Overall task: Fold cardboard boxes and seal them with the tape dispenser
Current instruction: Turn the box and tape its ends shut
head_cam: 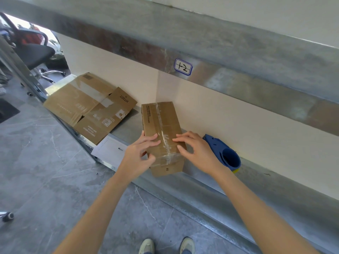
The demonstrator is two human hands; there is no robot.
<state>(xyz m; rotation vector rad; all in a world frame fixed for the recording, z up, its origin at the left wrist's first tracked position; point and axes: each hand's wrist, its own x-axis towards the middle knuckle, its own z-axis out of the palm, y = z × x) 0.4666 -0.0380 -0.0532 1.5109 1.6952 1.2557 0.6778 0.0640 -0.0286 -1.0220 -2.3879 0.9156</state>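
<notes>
Where the long grey metal shelf runs from centre left to lower right, a flattened brown cardboard box lies at centre left, overhanging the front edge. At the frame's centre stands a closed brown cardboard box, a strip of clear tape running along its top and over the near end. 2 hands meet on its near end: the left hand clasps the near left corner, fingers over the top and thumb against the side, while the right hand rests spread fingertips on the top beside the tape. Just right of centre, behind the right hand, lies a blue plastic tape dispenser. A white paper sheet lies left of the left hand. A small white label reading 1-2 sits above.
</notes>
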